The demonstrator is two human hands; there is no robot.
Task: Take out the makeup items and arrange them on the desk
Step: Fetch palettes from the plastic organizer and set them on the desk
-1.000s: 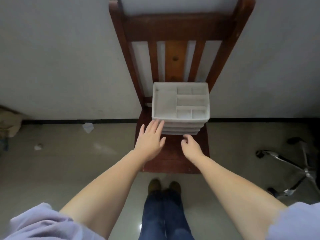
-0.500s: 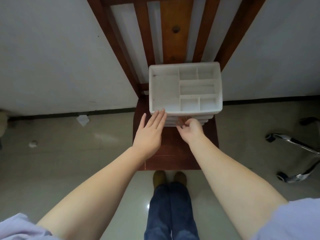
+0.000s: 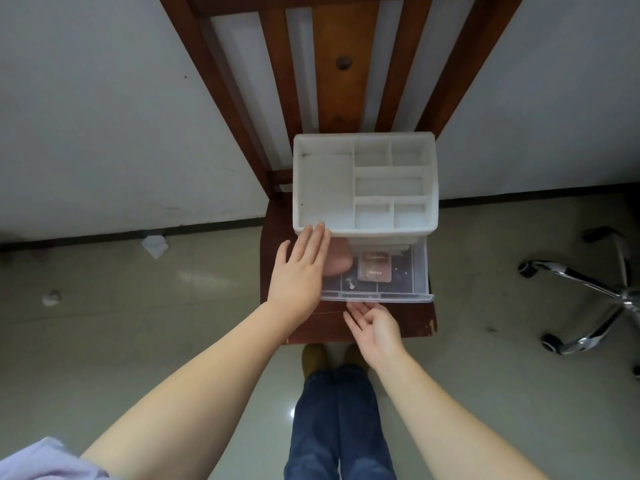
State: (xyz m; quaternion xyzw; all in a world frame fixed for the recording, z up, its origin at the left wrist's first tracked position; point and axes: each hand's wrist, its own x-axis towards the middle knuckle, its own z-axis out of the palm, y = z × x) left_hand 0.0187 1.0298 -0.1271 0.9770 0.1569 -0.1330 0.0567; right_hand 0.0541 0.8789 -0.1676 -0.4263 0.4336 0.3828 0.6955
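Left hand (image 3: 298,271) lay flat, fingers straight, bracing the organizer (image 3: 363,185) on the chair (image 3: 346,323). Right hand (image 3: 375,329), loosely curled, gripped nothing beneath the open drawer (image 3: 420,271); inside, seemingly a sponge (image 3: 341,263) and compact (image 3: 374,267).

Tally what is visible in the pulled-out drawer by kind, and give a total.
Pink sponge, partly behind the left hand: 1
Rose-brown compact case: 1
Small clear or pale bit on the clear drawer floor, too small to identify: 1
Total: 3 visible; the organizer hides the drawer's back.
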